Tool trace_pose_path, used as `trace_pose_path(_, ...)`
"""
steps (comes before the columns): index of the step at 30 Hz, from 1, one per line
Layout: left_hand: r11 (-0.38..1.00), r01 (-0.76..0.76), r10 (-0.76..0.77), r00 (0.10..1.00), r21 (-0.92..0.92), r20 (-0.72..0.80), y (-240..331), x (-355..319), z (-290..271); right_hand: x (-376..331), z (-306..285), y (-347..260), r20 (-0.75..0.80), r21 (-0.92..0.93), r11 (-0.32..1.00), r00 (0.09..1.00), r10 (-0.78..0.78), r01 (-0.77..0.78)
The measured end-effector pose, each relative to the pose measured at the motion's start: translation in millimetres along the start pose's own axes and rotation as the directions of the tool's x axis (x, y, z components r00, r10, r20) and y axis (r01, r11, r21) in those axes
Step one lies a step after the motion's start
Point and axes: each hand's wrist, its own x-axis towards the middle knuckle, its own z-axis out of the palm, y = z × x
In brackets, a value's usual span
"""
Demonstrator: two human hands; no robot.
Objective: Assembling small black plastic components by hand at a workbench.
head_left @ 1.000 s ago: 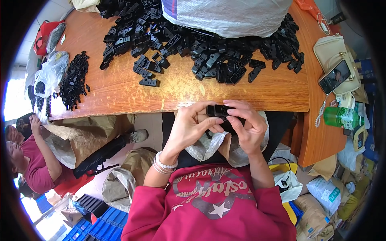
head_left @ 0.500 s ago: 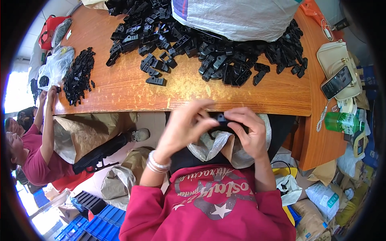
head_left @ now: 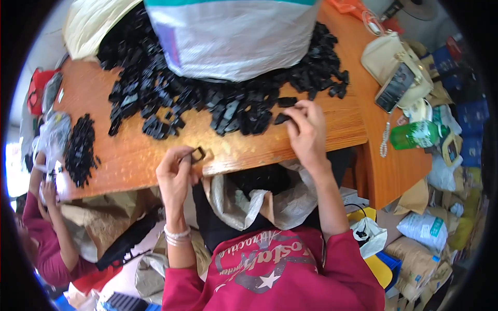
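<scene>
My left hand [head_left: 175, 168] is by the table's front edge, pinching a small black plastic part [head_left: 201, 151] shaped like an open frame between thumb and fingertips. Farther right and farther forward, my right hand [head_left: 307, 129] reaches over the tabletop, its fingertips closed on another dark plastic piece [head_left: 281, 118]. That piece is beside the near edge of a large heap of black plastic parts [head_left: 228, 106]. In my lap an open woven sack [head_left: 236, 212] has dark contents, blurred inside its mouth.
A large white sack [head_left: 233, 46] stands on the heap. To the left lies a smaller pile of black pieces [head_left: 81, 150], near a co-worker's arms [head_left: 57, 223]. On the right are a cream handbag [head_left: 384, 57], a phone [head_left: 395, 88] and a green bottle [head_left: 415, 136].
My hands were together above the lap sack, around a small dark part. Now they are apart: the left has gone leftward, the right forward to the heap. The whole view has shifted.
</scene>
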Motion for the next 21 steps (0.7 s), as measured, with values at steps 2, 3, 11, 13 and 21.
trace_pose_path(2, 0.952, 0.156, -0.087, 0.963, -0.263, 0.256, -2, 2, -4, -3, -9, -5, 0.022, -0.006, 1.0, 1.0, -0.009, 0.009)
trace_pose_path(3, 0.893, 0.236, -0.11, 0.94, -0.384, 0.323, 1, 3, -1, -6, -8, -5, 0.007, 0.03, 0.999, 1.0, 0.013, -0.013)
trace_pose_path(11, 0.935, 0.255, -0.117, 0.879, -0.248, 0.461, 28, -6, 31, -36, -19, -40, 0.173, 0.777, 0.49, 0.882, 0.439, -0.396)
trace_pose_path(13, 0.978, 0.205, -0.17, 0.878, -0.031, 0.447, 44, -14, 47, -36, -30, -58, 0.282, 0.812, 0.399, 0.885, 0.371, -0.425)
trace_pose_path(21, 0.991, 0.137, -0.123, 0.854, 0.009, 0.506, 47, -23, 51, -33, -21, -73, 0.171, 0.659, 0.738, 0.984, 0.045, -0.148)
